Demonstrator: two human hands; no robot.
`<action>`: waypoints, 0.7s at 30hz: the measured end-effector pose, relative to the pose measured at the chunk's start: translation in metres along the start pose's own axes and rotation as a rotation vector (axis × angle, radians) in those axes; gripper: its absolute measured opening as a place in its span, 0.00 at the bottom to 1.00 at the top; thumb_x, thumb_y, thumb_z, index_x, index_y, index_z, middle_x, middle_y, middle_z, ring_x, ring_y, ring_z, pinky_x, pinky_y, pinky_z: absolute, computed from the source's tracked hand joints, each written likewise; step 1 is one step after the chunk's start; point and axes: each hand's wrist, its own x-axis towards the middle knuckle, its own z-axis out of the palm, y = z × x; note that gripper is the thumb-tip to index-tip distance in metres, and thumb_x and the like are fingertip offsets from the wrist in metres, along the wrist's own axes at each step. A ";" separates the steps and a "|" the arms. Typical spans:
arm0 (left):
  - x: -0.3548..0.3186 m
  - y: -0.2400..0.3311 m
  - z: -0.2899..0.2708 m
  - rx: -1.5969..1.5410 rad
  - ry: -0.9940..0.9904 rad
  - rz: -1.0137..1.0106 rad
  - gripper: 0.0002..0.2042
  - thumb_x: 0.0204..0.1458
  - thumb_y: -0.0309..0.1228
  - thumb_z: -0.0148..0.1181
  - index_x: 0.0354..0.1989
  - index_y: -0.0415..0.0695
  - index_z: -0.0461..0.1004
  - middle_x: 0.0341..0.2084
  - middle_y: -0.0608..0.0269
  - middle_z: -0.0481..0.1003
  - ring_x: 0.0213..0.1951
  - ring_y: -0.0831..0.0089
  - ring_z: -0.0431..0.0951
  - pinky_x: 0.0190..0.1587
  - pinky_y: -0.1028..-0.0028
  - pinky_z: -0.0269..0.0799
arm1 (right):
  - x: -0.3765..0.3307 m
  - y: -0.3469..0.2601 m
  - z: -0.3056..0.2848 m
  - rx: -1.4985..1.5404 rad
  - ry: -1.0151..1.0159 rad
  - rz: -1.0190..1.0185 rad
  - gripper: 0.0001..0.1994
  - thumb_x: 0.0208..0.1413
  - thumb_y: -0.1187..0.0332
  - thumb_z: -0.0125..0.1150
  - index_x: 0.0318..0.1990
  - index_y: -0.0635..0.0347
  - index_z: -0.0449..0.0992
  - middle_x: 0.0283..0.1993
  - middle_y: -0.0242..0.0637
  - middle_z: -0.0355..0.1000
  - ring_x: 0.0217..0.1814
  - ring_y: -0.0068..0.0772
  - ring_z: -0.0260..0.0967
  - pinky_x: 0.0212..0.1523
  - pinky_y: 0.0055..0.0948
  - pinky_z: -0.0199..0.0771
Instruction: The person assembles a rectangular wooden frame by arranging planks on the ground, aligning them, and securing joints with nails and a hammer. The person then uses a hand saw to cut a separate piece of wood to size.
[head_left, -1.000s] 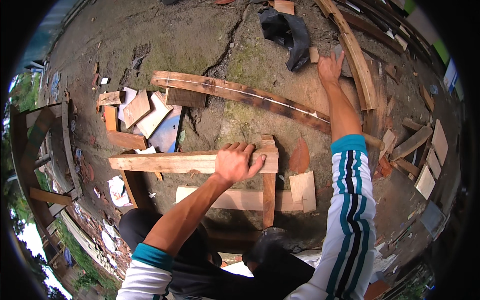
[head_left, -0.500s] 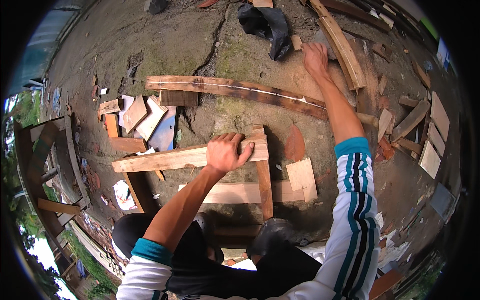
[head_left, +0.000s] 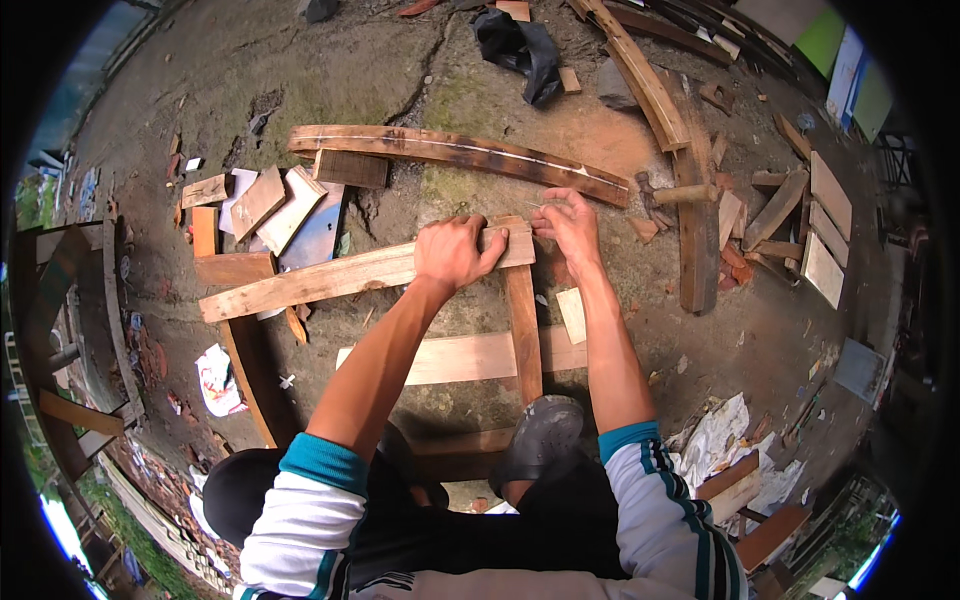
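Your left hand is clamped down on the long plank, fingers curled over its far edge right where it crosses the upright strip. Your right hand sits just beside it at the plank's end, fingertips pinched together on something thin and pale, maybe a nail, too small to tell. The plank lies across the frame on the ground, near the curved board. Your shoe rests on the strip's near end, hiding it.
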 end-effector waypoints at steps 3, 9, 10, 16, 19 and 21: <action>0.000 -0.002 -0.001 -0.016 -0.015 -0.024 0.24 0.56 0.55 0.53 0.30 0.44 0.80 0.23 0.50 0.80 0.28 0.52 0.82 0.33 0.58 0.76 | -0.023 0.009 0.008 -0.050 0.056 0.019 0.15 0.63 0.74 0.52 0.54 0.61 0.78 0.41 0.44 0.80 0.40 0.29 0.79 0.40 0.26 0.80; -0.001 0.004 -0.008 -0.043 -0.061 0.078 0.27 0.55 0.59 0.53 0.45 0.45 0.79 0.36 0.50 0.81 0.36 0.52 0.83 0.40 0.58 0.78 | -0.036 0.046 0.005 -0.177 0.194 -0.067 0.23 0.62 0.61 0.62 0.61 0.63 0.75 0.57 0.51 0.76 0.61 0.41 0.73 0.62 0.31 0.69; -0.003 0.000 -0.010 -0.057 -0.038 0.127 0.30 0.54 0.60 0.54 0.49 0.46 0.78 0.40 0.50 0.80 0.39 0.52 0.83 0.42 0.58 0.78 | -0.040 0.043 0.013 -0.169 0.172 -0.062 0.25 0.62 0.62 0.63 0.62 0.66 0.73 0.59 0.54 0.74 0.63 0.43 0.72 0.63 0.31 0.68; -0.001 -0.018 -0.005 0.026 -0.046 0.396 0.41 0.41 0.63 0.64 0.60 0.46 0.71 0.48 0.52 0.79 0.44 0.51 0.82 0.48 0.58 0.79 | -0.057 0.030 0.029 -0.116 0.134 -0.017 0.33 0.60 0.62 0.66 0.67 0.76 0.63 0.67 0.63 0.65 0.69 0.47 0.66 0.67 0.35 0.65; 0.004 -0.011 -0.012 0.020 -0.267 0.274 0.40 0.40 0.57 0.66 0.61 0.45 0.70 0.49 0.50 0.79 0.44 0.52 0.82 0.48 0.57 0.78 | -0.055 0.025 0.021 -0.138 0.114 0.049 0.34 0.61 0.63 0.67 0.68 0.73 0.62 0.66 0.55 0.68 0.67 0.43 0.68 0.66 0.41 0.67; 0.003 -0.011 -0.016 0.031 -0.250 0.278 0.37 0.40 0.54 0.67 0.57 0.46 0.71 0.42 0.49 0.81 0.43 0.52 0.83 0.45 0.57 0.79 | -0.053 0.024 0.022 -0.083 0.099 0.062 0.34 0.61 0.64 0.67 0.69 0.72 0.62 0.65 0.51 0.70 0.66 0.42 0.68 0.66 0.44 0.66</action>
